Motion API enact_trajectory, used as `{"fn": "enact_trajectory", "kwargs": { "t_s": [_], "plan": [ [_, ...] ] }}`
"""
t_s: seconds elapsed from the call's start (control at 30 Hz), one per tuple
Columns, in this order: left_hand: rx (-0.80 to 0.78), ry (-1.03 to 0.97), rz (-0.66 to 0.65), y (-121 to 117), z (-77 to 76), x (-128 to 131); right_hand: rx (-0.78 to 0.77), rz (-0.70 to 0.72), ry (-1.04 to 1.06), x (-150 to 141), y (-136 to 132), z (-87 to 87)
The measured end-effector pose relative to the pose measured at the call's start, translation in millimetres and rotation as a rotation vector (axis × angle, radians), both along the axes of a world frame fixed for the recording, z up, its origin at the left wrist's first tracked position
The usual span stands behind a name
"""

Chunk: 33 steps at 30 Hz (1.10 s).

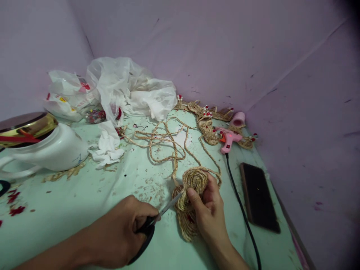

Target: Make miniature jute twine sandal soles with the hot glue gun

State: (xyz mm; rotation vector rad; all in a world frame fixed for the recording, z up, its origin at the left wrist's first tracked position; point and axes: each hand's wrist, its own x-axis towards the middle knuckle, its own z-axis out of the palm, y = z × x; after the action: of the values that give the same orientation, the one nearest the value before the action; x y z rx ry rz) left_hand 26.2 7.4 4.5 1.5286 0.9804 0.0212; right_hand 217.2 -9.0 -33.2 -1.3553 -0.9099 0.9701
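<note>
My left hand [123, 230] grips black-handled scissors [153, 225], whose blades point right and up into a coiled jute-rope piece [194, 180]. My right hand [209, 212] pinches that coiled piece, thumb on its front, holding it just above the pale green table [98, 191]. A loose braided rope [163, 140] trails from the coil across the table toward the back.
A pink glue gun [228, 139] lies behind, its black cord [242, 210] running past my right wrist. A dark phone [258, 197] lies at right. A white kettle [42, 144], crumpled plastic bags [126, 90] and finished rope pieces [208, 120] sit at the back.
</note>
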Motion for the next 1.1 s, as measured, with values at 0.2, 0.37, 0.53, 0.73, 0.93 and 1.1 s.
{"fn": "enact_trajectory", "kwargs": {
  "t_s": [0.2,0.37,0.53,0.73,0.93,1.1],
  "plan": [
    [0.411,0.258,-0.142,-9,0.7,5,-0.012,0.073,-0.078,6,6,0.1],
    [0.698,0.447,-0.13,-9,3.9,6,-0.035,0.054,-0.031,9,9,2.0],
    [0.334,0.172,-0.165,2,7.9,1,-0.014,0.049,0.098,7,7,1.7],
    [0.299,0.112,-0.071,0,3.0,-1,0.016,0.054,0.034,4,4,0.5],
    [0.335,0.132,-0.106,-4,2.8,-2,0.017,0.018,-0.031,2,3,-1.2],
    [0.801,0.37,-0.155,-15,-5.2,0,0.134,0.049,-0.293,4,4,-1.5]
  ]
}}
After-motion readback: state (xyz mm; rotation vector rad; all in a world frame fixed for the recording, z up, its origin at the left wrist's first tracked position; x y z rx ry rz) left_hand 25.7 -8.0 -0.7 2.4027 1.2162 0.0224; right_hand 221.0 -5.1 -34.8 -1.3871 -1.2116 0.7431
